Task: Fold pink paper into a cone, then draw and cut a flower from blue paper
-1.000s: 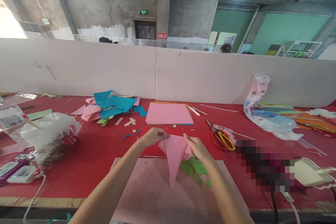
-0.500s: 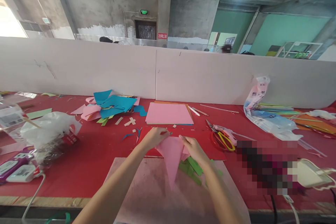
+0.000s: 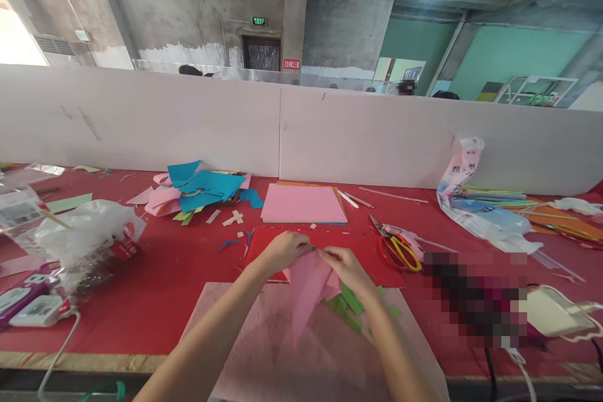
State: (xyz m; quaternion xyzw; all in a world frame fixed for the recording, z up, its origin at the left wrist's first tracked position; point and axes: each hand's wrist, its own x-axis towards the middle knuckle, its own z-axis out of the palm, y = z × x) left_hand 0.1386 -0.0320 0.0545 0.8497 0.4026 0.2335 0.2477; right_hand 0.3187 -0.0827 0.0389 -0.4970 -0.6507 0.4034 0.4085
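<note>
Both my hands pinch the top edge of a folded pink paper (image 3: pixel 306 292) that hangs down to a point above a pale pink mat (image 3: pixel 264 352). My left hand (image 3: pixel 282 251) grips the paper's upper left corner with closed fingers. My right hand (image 3: pixel 346 269) grips the upper right, and the two hands nearly touch. Green paper scraps (image 3: pixel 349 308) lie under my right wrist. A red sheet (image 3: pixel 367 248) lies just behind the hands.
A stack of pink paper (image 3: pixel 304 203) lies beyond, with blue and pink offcuts (image 3: pixel 200 191) to its left. Scissors (image 3: pixel 400 246) lie at the right, near a plastic bag of coloured sticks (image 3: pixel 485 213). A plastic bag (image 3: pixel 85 232) and power strip (image 3: pixel 28 308) sit left. A white partition (image 3: pixel 282 132) backs the table.
My hands have drawn together at the top of the pink paper, narrowing it into a tighter fold. Its lower point has shifted slightly left.
</note>
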